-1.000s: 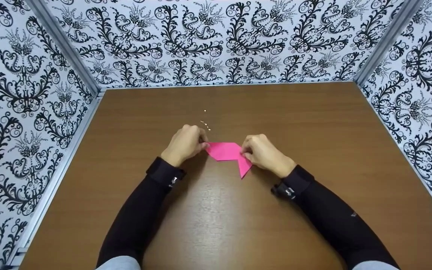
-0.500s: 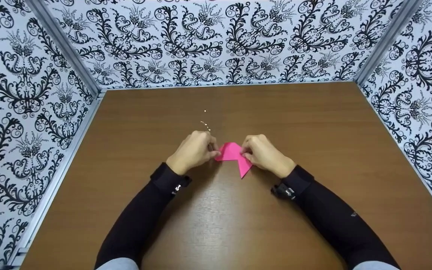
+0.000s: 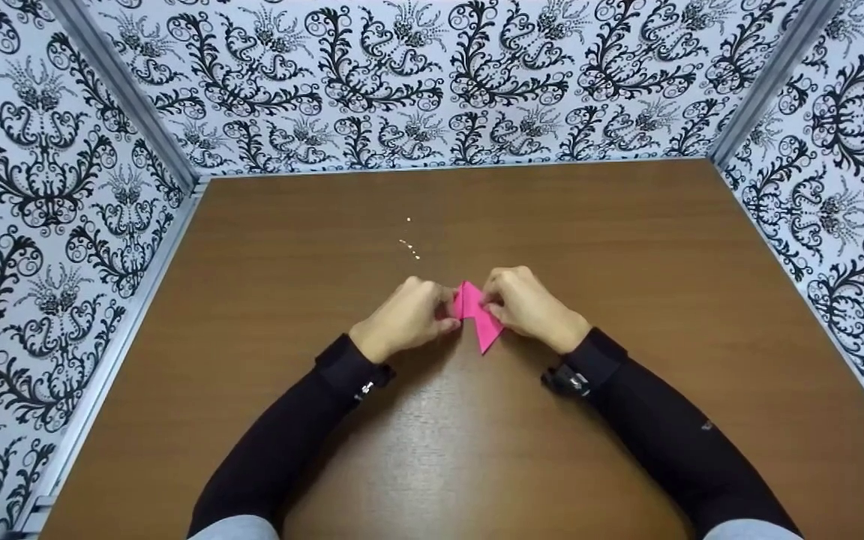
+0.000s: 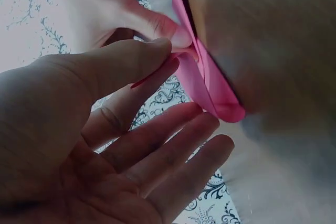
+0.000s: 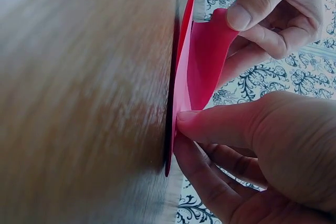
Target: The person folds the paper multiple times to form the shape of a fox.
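Note:
A folded sheet of pink paper (image 3: pixel 486 328) lies on the brown table between both hands. My left hand (image 3: pixel 415 315) pinches its left end between thumb and index finger, lifting that end so the paper bends over in a loose curve. In the left wrist view the curved pink paper (image 4: pixel 197 85) shows above the spread other fingers. My right hand (image 3: pixel 529 307) pinches the paper at its right side, low against the tabletop. The right wrist view shows the pink paper (image 5: pixel 207 59) raised at the left hand's end, with a pointed flap flat on the table.
The brown wooden table (image 3: pixel 597 225) carries several tiny pale specks (image 3: pixel 411 249) beyond the left hand. Black-and-white patterned walls (image 3: pixel 432 82) with grey metal corner posts (image 3: pixel 132 97) enclose the back and sides.
My left hand has moved right toward the right hand, bringing the paper's left end up and over, so less of the sheet shows. The right hand has stayed in place.

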The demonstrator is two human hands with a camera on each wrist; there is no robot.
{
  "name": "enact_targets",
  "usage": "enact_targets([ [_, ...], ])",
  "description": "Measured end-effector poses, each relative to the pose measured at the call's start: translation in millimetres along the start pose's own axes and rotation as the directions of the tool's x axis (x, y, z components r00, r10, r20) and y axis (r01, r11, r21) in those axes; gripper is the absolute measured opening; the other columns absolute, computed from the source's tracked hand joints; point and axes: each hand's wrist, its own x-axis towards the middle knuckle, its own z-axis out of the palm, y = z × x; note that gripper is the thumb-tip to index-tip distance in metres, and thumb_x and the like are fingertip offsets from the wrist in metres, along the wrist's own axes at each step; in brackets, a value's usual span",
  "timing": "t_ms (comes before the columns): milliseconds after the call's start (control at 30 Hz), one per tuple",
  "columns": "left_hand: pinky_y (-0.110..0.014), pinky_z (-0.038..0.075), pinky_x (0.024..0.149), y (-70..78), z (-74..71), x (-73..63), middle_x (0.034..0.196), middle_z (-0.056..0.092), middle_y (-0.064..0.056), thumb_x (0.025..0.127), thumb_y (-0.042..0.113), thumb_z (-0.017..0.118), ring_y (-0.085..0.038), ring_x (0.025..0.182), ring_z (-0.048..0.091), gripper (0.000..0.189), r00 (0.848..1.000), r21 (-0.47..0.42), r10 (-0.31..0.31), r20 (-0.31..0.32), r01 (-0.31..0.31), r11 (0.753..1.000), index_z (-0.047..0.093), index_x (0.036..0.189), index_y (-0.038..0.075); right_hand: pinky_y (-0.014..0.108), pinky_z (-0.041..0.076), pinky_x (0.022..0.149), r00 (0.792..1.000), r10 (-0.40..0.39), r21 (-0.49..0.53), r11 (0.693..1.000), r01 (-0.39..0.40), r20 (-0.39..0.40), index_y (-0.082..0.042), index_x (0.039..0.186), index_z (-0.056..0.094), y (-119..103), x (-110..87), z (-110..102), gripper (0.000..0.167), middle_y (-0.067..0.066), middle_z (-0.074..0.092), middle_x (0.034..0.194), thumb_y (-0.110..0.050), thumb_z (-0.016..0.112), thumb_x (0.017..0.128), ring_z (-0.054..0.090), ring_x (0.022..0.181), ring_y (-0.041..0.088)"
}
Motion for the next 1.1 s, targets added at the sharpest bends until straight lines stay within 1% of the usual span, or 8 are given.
enact_targets([
  [33, -0.025, 0.058, 0.066, 0.2, 1.5, 0.1, 0.107, 0.09, -0.008, 0.102, 0.014, 0.091, -0.007, 0.071, 0.067, 0.009, 1.0, -0.002, 0.006, -0.003, -0.006, 1.0, 0.088, 0.096, 0.009, 0.05, 0.072, 0.083, 1.0, 0.001, 0.001, 1.0, -0.001, 0.002, 0.002, 0.1, 0.091, -0.2, 0.1, 0.0, 0.013, 0.017, 0.084, 0.1, 0.01, 0.082, 0.095, 0.084, 0.096, 0.035],
  [167, -0.024, 0.056, 0.066, 0.6, 6.7, 0.2, 0.104, 0.09, -0.008, 0.102, 0.011, 0.091, -0.008, 0.073, 0.066, 0.009, 0.999, -0.016, 0.045, -0.003, -0.045, 0.999, 0.087, 0.095, 0.007, 0.05, 0.072, 0.083, 1.0, 0.003, 0.007, 1.0, -0.003, 0.004, 0.001, 0.099, 0.091, -0.8, 0.6, 0.3, 0.014, 0.016, 0.084, 0.099, 0.01, 0.082, 0.095, 0.084, 0.095, 0.034],
  [367, -0.022, 0.055, 0.065, 1.8, 12.3, -0.8, 0.087, 0.081, -0.007, 0.1, 0.008, 0.091, -0.007, 0.072, 0.063, 0.014, 0.994, -0.001, 0.104, -0.018, -0.104, 0.995, 0.083, 0.089, 0.006, 0.046, 0.072, 0.082, 1.0, 0.002, -0.001, 1.0, -0.002, 0.006, -0.001, 0.098, 0.091, 0.5, 0.9, 1.8, 0.016, 0.013, 0.084, 0.1, 0.011, 0.082, 0.095, 0.084, 0.095, 0.031],
  [600, -0.021, 0.051, 0.064, 4.3, 15.2, -0.5, 0.085, 0.078, -0.006, 0.101, 0.009, 0.091, -0.007, 0.071, 0.061, 0.013, 0.994, -0.003, 0.104, -0.017, -0.104, 0.995, 0.083, 0.091, 0.006, 0.046, 0.072, 0.082, 1.0, 0.006, -0.006, 1.0, -0.006, 0.003, -0.002, 0.098, 0.091, 1.3, 1.3, 1.1, 0.016, 0.013, 0.084, 0.1, 0.011, 0.082, 0.094, 0.083, 0.094, 0.031],
  [767, -0.023, 0.053, 0.065, 3.6, 19.0, -0.3, 0.085, 0.079, -0.006, 0.101, 0.01, 0.092, -0.007, 0.073, 0.061, 0.011, 0.993, 0.032, 0.114, -0.018, -0.113, 0.993, 0.084, 0.094, 0.007, 0.048, 0.072, 0.083, 1.0, 0.0, -0.017, 1.0, 0.0, -0.006, -0.002, 0.098, 0.091, 1.2, 1.4, 1.7, 0.016, 0.013, 0.084, 0.099, 0.011, 0.082, 0.094, 0.084, 0.094, 0.032],
  [867, -0.027, 0.056, 0.067, 3.0, 21.3, 0.3, 0.086, 0.08, -0.006, 0.1, 0.011, 0.092, -0.011, 0.075, 0.066, 0.01, 0.991, 0.073, 0.131, -0.018, -0.13, 0.989, 0.085, 0.095, 0.007, 0.048, 0.071, 0.083, 1.0, 0.004, -0.014, 1.0, -0.004, -0.003, -0.002, 0.098, 0.091, 0.1, 1.5, 1.7, 0.016, 0.013, 0.084, 0.1, 0.01, 0.083, 0.094, 0.083, 0.094, 0.032],
  [1000, -0.031, 0.06, 0.069, 3.0, 21.4, 0.2, 0.088, 0.08, -0.005, 0.099, 0.016, 0.095, -0.015, 0.079, 0.072, 0.014, 0.987, 0.139, 0.161, -0.008, -0.158, 0.978, 0.085, 0.093, 0.009, 0.047, 0.071, 0.083, 1.0, 0.008, -0.007, 1.0, -0.008, 0.0, -0.001, 0.098, 0.091, -1.3, 1.6, 1.5, 0.015, 0.015, 0.084, 0.101, 0.01, 0.082, 0.095, 0.083, 0.095, 0.033],
  [1100, -0.032, 0.061, 0.07, 2.0, 20.6, -0.9, 0.089, 0.08, -0.005, 0.098, 0.019, 0.097, -0.015, 0.081, 0.071, 0.018, 0.983, 0.148, 0.185, 0.011, -0.184, 0.972, 0.083, 0.091, 0.01, 0.048, 0.071, 0.083, 1.0, 0.004, -0.006, 1.0, -0.004, -0.002, -0.001, 0.098, 0.091, -0.8, 1.1, 1.8, 0.015, 0.015, 0.084, 0.101, 0.01, 0.082, 0.095, 0.083, 0.095, 0.032],
])
